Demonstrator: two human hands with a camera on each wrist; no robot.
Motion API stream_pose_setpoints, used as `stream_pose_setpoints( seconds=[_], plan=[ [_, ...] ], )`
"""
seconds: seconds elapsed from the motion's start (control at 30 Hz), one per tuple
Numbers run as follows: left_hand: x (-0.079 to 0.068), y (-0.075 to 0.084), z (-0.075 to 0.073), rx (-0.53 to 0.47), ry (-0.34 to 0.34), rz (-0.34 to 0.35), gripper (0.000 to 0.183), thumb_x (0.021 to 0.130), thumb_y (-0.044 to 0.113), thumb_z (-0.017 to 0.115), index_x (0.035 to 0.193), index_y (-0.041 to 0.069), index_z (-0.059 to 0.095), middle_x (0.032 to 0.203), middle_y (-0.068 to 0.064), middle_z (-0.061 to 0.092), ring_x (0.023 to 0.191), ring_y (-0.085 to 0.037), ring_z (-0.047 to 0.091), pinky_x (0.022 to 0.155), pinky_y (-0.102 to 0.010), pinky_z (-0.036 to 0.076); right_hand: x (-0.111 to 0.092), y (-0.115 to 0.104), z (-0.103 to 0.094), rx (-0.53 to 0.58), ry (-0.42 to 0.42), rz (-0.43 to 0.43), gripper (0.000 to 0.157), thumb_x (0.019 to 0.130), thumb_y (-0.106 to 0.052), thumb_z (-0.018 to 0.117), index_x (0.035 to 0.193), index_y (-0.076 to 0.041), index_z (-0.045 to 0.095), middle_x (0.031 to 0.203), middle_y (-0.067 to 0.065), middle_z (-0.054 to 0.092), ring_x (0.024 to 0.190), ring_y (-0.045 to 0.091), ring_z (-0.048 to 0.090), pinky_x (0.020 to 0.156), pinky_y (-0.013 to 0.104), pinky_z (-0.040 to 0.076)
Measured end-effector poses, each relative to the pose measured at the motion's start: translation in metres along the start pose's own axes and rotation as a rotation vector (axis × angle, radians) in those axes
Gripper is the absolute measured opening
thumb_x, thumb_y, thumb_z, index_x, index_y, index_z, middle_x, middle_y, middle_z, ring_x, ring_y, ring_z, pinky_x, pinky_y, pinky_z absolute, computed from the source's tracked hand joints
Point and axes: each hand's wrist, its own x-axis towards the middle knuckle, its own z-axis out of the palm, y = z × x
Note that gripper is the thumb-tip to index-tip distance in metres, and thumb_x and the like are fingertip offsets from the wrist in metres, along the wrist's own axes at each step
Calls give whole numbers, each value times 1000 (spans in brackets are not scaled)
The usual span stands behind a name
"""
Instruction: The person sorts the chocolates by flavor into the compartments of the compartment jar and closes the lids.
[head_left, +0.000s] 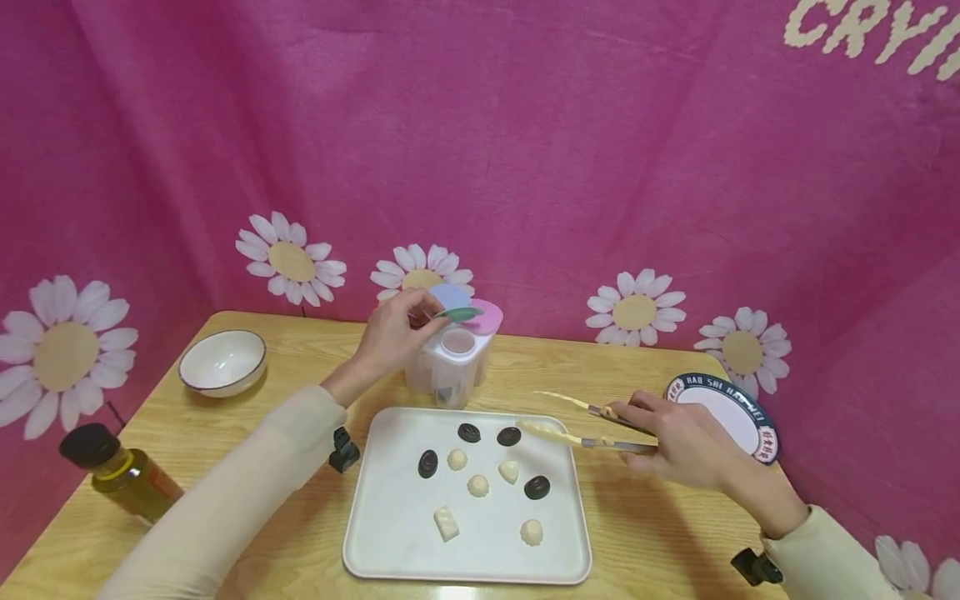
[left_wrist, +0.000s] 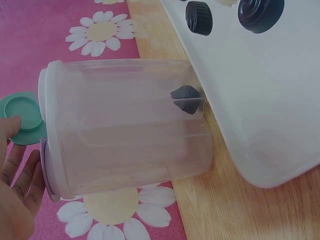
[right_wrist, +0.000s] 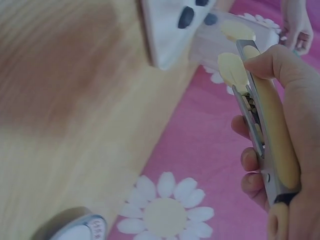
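My left hand (head_left: pixel 396 332) pinches the raised green lid (head_left: pixel 461 315) of a clear divided container (left_wrist: pixel 125 120). Below that lid, one round opening of the container shows uncovered; its blue lid (head_left: pixel 450 293) and pink lid (head_left: pixel 486 317) lie over the other sections. A dark chocolate (left_wrist: pixel 187 99) lies at the bottom inside. My right hand (head_left: pixel 688 442) grips metal tongs (right_wrist: pixel 270 145) with cream-coloured tips, which are spread apart with nothing between them. The tips reach over the right back corner of a white tray (head_left: pixel 390 542). Several dark chocolates (head_left: pixel 428 463) and white chocolates (head_left: pixel 478 485) are scattered on it.
A white bowl (head_left: pixel 222 363) stands at the back left of the wooden table (head_left: pixel 630 550). Nearer on the left is a dark-capped oil bottle (head_left: pixel 135 483). A plate with a dark lettered rim (head_left: pixel 767 425) lies at the right edge. Behind hangs a pink flowered cloth (head_left: pixel 525 167).
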Motion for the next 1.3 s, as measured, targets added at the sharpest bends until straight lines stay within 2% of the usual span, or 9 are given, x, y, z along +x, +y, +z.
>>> stream_pose_setpoints(
  seconds=[0.23, 0.47, 0.8, 1.3],
  plan=[
    [0, 0, 1, -5, 7, 12, 15, 95, 15, 79, 105, 6, 71, 101, -13, 74, 88, -27, 74, 83, -42, 65, -5, -3, 21, 32, -27, -12, 52, 74, -35, 87, 123, -18, 76, 89, -13, 58, 62, -6, 35, 50, 15, 29],
    [0, 1, 1, -5, 4, 5, 15, 96, 15, 79, 106, 6, 71, 102, -13, 74, 89, -28, 74, 84, -42, 65, -7, -4, 36, 65, -25, -20, 53, 73, -34, 86, 122, -18, 76, 89, -14, 59, 63, -7, 37, 49, 14, 28],
    [0, 2, 1, -1, -2, -16, 16, 96, 16, 78, 107, 7, 71, 103, -12, 74, 90, -27, 73, 84, -41, 65, -7, -2, 45, 65, -93, 13, 52, 77, -35, 85, 124, -17, 75, 90, -13, 58, 63, -5, 39, 50, 15, 29],
    [0, 3, 0, -4, 6, -5, 16, 96, 15, 79, 107, 6, 70, 102, -13, 74, 89, -28, 73, 83, -41, 64, -3, -5, 47, 103, -101, 10, 48, 79, -33, 84, 123, -15, 75, 91, -12, 60, 64, -4, 40, 52, 15, 31]
  ],
)
